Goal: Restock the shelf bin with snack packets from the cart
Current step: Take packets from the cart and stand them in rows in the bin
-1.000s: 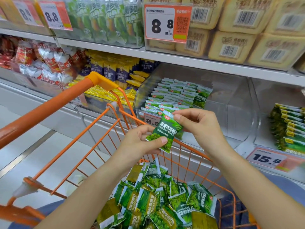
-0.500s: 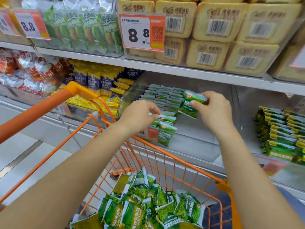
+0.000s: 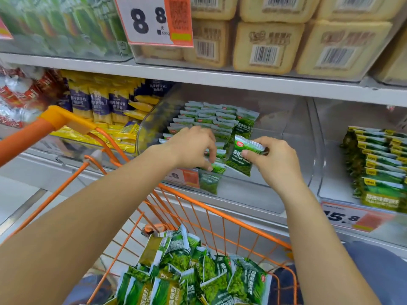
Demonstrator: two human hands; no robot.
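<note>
A clear shelf bin point(image 3: 295, 137) on the middle shelf holds rows of upright green snack packets point(image 3: 204, 116) along its left side; its right half is bare. My right hand point(image 3: 273, 159) pinches one green snack packet point(image 3: 241, 156) by its top edge, inside the bin just right of the rows. My left hand point(image 3: 193, 146) rests on the front packets of the rows, fingertips touching a packet point(image 3: 217, 167). Below, the orange wire cart point(image 3: 220, 214) carries a heap of loose green packets point(image 3: 193, 276).
Yellow and purple packs point(image 3: 103, 102) fill the bin to the left. Another bin at right holds green bars point(image 3: 381, 164). An upper shelf point(image 3: 220, 78) with beige boxes point(image 3: 266, 45) overhangs closely. Price tags point(image 3: 154, 18) hang from the shelf edges. The cart handle point(image 3: 28, 137) crosses at left.
My right hand has brought its packet lower and nearer the front of the bin. My left hand has stayed on the front rows. The camera has moved closer to the shelf.
</note>
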